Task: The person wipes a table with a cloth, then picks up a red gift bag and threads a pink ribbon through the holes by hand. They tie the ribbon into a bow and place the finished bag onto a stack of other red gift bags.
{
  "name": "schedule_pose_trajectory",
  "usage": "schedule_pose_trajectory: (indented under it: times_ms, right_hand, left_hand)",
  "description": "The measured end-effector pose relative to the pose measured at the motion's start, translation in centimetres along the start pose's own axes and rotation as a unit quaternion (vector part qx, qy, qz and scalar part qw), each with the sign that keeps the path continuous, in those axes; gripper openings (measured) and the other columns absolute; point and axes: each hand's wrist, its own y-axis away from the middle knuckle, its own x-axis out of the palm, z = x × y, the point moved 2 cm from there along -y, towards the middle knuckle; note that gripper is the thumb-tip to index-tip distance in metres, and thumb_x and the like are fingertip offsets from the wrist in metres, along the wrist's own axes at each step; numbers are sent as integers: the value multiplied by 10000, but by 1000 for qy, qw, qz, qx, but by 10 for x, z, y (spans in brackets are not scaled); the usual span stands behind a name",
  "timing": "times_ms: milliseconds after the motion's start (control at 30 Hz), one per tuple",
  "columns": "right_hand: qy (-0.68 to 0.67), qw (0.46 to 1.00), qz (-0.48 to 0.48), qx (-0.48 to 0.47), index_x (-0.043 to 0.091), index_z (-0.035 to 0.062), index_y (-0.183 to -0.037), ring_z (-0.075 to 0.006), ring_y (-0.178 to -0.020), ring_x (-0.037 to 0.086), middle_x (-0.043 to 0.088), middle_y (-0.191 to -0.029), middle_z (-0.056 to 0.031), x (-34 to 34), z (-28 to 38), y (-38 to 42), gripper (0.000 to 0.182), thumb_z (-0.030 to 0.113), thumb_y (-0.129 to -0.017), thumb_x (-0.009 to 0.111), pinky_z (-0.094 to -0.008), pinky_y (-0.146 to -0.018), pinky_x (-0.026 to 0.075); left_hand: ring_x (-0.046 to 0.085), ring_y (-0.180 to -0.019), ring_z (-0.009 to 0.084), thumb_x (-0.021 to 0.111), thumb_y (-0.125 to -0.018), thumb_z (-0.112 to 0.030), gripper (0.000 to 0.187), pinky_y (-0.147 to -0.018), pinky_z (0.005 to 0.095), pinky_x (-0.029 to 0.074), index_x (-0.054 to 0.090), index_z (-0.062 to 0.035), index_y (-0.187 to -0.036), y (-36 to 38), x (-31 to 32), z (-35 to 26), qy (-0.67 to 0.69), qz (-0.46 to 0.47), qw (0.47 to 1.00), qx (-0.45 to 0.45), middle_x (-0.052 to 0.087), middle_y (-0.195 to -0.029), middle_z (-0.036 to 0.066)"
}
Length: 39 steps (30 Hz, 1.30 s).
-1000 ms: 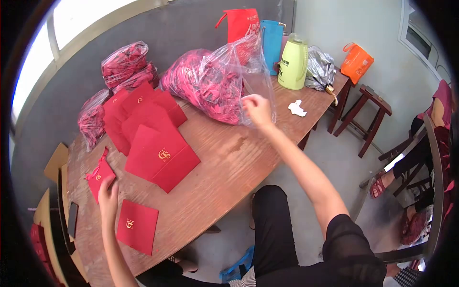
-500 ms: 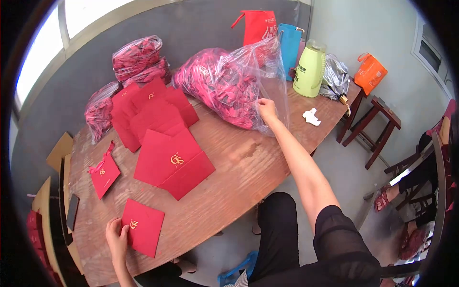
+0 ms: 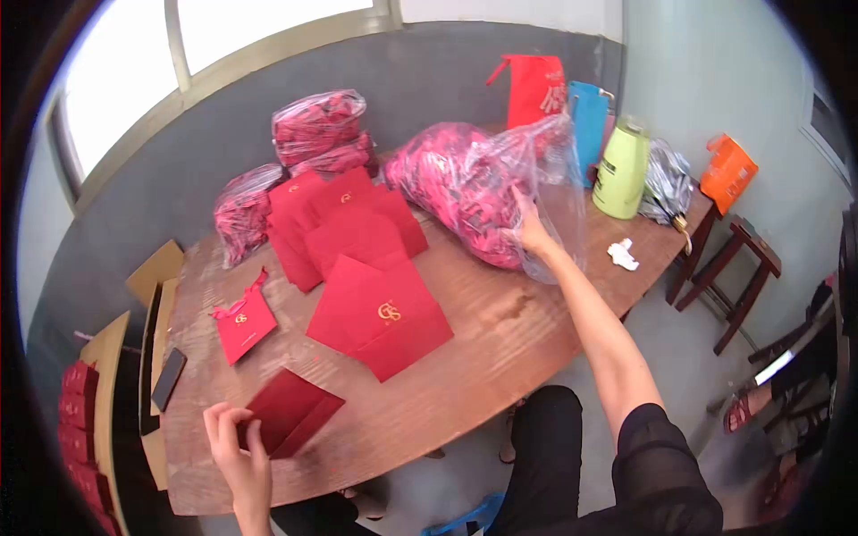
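Head view: your left hand [image 3: 239, 451] pinches a folded red paper bag [image 3: 290, 413] at the near left table [image 3: 500, 330] edge, lifted off the wood so it can open. Your right hand [image 3: 533, 234] is far right, inside the mouth of the clear plastic sack [image 3: 483, 192] of pink-red bits; grip on contents hidden, can't tell. Flat red bags [image 3: 380, 313] lie stacked between.

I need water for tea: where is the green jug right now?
In the head view the green jug stands at the table's far right end, between the blue bag and a crumpled silver umbrella, beyond the right hand.
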Motion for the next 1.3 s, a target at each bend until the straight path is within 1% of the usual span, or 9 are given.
schedule_pose_trajectory:
  times_ms: [33,100,233,433,500,733,933,1200,1300]
  right_hand:
    - [33,998,42,34,162,207,-1481,-429,-1362,207,50,-1486,-306,6,4,-8,1147,308,-568,848,-432,-1112,251]
    - [84,992,82,39,176,209,-1479,-448,-1368,179,24,-1480,-332,17,11,-14,1137,327,-569,848,-440,-1111,246]
    - [293,955,-33,-39,482,63,-1246,-501,-1128,449,399,-1260,-347,38,10,-7,615,171,-688,716,-459,-977,406]
    - [165,972,-50,-163,553,47,-1109,-414,-999,556,561,-1076,-226,2,-33,5,420,-27,-696,552,-440,-828,463]
    - [86,994,5,68,576,12,-1094,-394,-1007,571,600,-1036,-234,-33,15,20,402,-31,-695,543,-414,-854,459]
    - [124,982,-143,26,581,-22,-1110,-361,-1084,563,605,-1099,-215,-87,28,84,438,-80,-678,549,-384,-930,439]
    - [231,970,-34,-73,501,3,-1158,-435,-1128,462,470,-1211,-248,-73,46,140,553,-130,-622,520,-439,-976,395]
    - [266,953,143,-5,353,68,-1354,-479,-1181,423,340,-1348,-315,-76,87,157,745,205,-719,718,-486,-974,405]
    - [276,935,221,22,294,185,-1421,-474,-1190,434,324,-1375,-304,-104,112,148,854,328,-710,744,-482,-974,411]
  left_hand:
    - [518,-846,307,580,-720,114,156,-742,353,430,532,7,-824,2,-2,-13,-5,12,1000,3,478,-900,154]
    - [525,-833,314,579,-719,117,152,-739,366,434,542,5,-815,11,8,-20,8,44,999,8,494,-906,159]
    - [526,-803,313,563,-747,102,135,-720,358,434,515,8,-831,14,20,-25,-32,73,996,50,524,-867,156]
    - [519,-803,322,556,-772,47,99,-728,385,402,522,-13,-841,16,25,-21,-45,63,996,47,552,-878,152]
    - [519,-810,321,550,-778,49,97,-731,384,399,518,-11,-848,18,24,-20,-37,67,996,53,551,-882,152]
    - [517,-816,315,536,-785,54,93,-731,380,395,515,-5,-854,20,26,-21,-38,64,995,67,559,-897,151]
    - [521,-825,318,536,-791,54,78,-743,377,409,513,3,-844,20,25,-27,1,86,994,59,559,-901,151]
    - [517,-835,311,569,-762,97,123,-763,359,423,527,17,-847,6,35,-71,143,75,985,52,525,-940,162]
    - [492,-882,299,594,-763,72,122,-761,369,414,560,7,-860,2,38,-78,47,56,994,82,499,-940,155]
